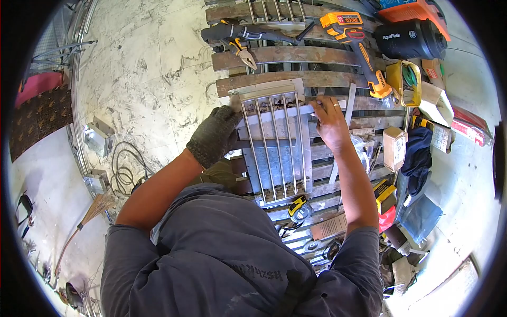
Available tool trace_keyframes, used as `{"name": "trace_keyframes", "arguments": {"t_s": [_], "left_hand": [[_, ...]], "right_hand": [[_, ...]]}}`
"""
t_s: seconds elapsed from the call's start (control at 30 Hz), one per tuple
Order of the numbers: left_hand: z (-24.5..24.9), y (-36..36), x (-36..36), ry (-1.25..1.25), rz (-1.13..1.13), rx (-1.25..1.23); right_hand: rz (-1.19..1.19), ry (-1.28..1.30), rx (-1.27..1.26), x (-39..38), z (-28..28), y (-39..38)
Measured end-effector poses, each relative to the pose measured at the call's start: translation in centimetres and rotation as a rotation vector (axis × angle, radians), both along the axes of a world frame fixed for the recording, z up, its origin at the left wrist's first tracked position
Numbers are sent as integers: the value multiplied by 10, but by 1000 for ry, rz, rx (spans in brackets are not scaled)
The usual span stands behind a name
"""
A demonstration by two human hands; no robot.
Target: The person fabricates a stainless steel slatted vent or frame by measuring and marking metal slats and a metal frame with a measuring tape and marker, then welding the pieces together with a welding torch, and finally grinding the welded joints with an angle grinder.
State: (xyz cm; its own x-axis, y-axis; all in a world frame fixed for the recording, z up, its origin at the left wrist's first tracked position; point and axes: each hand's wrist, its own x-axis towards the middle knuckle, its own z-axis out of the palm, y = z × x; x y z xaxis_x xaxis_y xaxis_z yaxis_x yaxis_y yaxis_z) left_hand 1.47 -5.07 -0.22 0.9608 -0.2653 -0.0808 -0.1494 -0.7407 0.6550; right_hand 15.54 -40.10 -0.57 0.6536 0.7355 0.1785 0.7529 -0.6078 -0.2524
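A metal grille [277,114] with several slim parallel rods lies in front of me, over a flat sheet-metal plate [302,158]. My left hand [215,135], in a dark knitted glove, is closed around the grille's far left corner. At the far right end, my bare right hand [331,122], with a ring on one finger, has its bent fingers on the same crosspiece. Its thumb is partly hidden. Near the grille's close end rests a yellow and black tape measure [300,209].
Beneath everything is a slatted workbench [285,54]. Pliers [243,55], a yellow cordless power tool [359,47], another rodded metal piece [274,24] and a black flask [410,38] lie beyond. Small boxes [394,149] crowd the right; a coiled cable [127,166] lies left.
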Motion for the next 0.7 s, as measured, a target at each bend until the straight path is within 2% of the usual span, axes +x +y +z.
{"name": "trace_keyframes", "arguments": {"t_s": [0.7], "left_hand": [[-7, 3, 1, -21, -68, 25]], "right_hand": [[-6, 10, 11, -1, 1, 1]]}}
